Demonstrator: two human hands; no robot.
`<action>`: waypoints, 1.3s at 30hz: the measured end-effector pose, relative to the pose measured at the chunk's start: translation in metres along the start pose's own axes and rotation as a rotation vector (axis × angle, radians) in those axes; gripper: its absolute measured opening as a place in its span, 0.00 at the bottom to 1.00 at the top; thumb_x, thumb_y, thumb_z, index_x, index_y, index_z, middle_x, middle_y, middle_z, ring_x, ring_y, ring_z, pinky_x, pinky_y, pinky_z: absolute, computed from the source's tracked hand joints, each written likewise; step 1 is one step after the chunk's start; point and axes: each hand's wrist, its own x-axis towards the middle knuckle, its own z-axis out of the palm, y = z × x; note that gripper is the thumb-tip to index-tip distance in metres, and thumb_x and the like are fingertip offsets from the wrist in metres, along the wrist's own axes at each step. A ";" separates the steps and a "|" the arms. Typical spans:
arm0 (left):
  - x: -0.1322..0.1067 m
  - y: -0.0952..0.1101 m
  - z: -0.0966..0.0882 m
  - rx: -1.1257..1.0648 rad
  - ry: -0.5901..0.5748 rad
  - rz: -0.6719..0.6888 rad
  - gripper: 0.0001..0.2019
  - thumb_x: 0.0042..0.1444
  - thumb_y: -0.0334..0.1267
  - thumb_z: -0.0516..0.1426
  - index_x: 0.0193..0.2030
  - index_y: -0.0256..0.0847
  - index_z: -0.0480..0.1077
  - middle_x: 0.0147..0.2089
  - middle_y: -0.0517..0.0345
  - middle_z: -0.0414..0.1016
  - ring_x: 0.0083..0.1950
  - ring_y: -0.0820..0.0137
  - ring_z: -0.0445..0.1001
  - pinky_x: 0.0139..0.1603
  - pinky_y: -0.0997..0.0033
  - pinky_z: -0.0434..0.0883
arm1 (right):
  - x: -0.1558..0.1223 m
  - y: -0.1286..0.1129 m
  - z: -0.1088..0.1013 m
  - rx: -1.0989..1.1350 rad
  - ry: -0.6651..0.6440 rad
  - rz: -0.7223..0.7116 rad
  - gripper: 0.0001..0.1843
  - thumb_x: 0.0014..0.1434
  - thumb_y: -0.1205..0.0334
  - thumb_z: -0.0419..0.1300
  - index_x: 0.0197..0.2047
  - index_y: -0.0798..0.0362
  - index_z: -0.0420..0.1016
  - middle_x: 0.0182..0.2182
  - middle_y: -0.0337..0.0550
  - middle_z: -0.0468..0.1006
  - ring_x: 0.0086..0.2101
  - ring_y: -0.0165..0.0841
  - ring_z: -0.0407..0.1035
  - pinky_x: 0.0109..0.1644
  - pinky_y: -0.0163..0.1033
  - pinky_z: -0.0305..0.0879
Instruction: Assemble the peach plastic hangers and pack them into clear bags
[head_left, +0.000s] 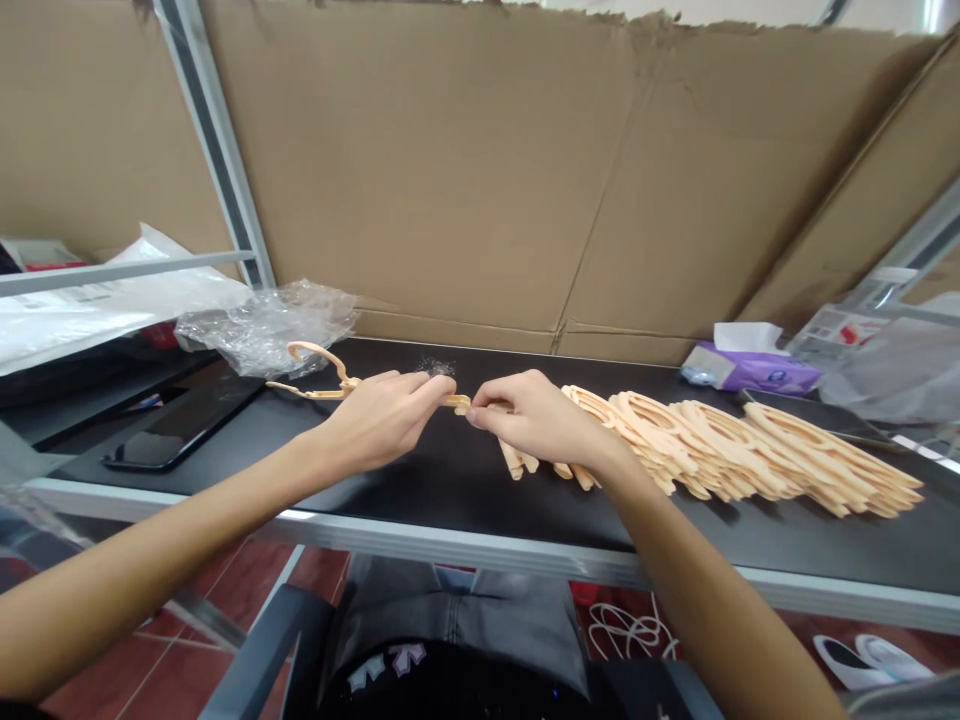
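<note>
A peach-coloured plastic clothes hanger point(321, 394) is held above the black tabletop point(439, 490), its hook pointing up and to the left. My left hand point(390, 412) is closed around the hanger's middle and hides part of it. At the hanger's right end, my right hand point(529, 412) pinches the tip between thumb and fingers. Just beyond my right hand lies a long overlapping row of similar hangers point(720, 450), fanned out to the right. A small heap of thin clear scraps point(435, 367) sits behind my left hand.
Crumpled clear plastic wrap point(274, 325) and a dark phone-like slab point(184, 420) lie at the left. A purple tissue pack point(757, 368) stands at the back right. Cardboard point(450, 170) walls the back, and a metal rail point(465, 538) edges the table's front.
</note>
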 end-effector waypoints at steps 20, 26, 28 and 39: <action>-0.020 0.003 0.033 -0.293 0.039 -0.002 0.09 0.71 0.37 0.50 0.43 0.37 0.70 0.40 0.51 0.77 0.39 0.64 0.77 0.38 0.68 0.71 | 0.001 0.003 0.004 -0.136 -0.078 0.079 0.15 0.65 0.52 0.57 0.33 0.48 0.80 0.24 0.40 0.80 0.27 0.34 0.70 0.33 0.37 0.56; -0.040 -0.001 0.031 -0.475 0.025 -0.048 0.10 0.70 0.35 0.51 0.40 0.38 0.73 0.42 0.51 0.74 0.43 0.67 0.75 0.46 0.68 0.73 | 0.000 -0.006 0.018 -0.162 -0.115 0.054 0.18 0.67 0.52 0.56 0.30 0.48 0.79 0.22 0.40 0.78 0.22 0.32 0.69 0.31 0.38 0.52; -0.042 -0.002 0.031 -0.507 0.019 -0.069 0.11 0.69 0.35 0.51 0.39 0.38 0.73 0.42 0.51 0.74 0.43 0.66 0.75 0.47 0.67 0.73 | 0.002 -0.009 0.023 -0.243 -0.080 0.030 0.18 0.68 0.52 0.55 0.30 0.49 0.79 0.25 0.43 0.80 0.25 0.35 0.71 0.30 0.39 0.49; -0.040 0.000 0.032 -0.576 0.032 -0.077 0.08 0.66 0.30 0.53 0.37 0.37 0.74 0.40 0.52 0.76 0.42 0.66 0.75 0.45 0.67 0.71 | 0.006 -0.015 0.034 -0.381 -0.249 -0.033 0.18 0.68 0.59 0.49 0.36 0.51 0.80 0.34 0.47 0.82 0.32 0.35 0.74 0.31 0.37 0.49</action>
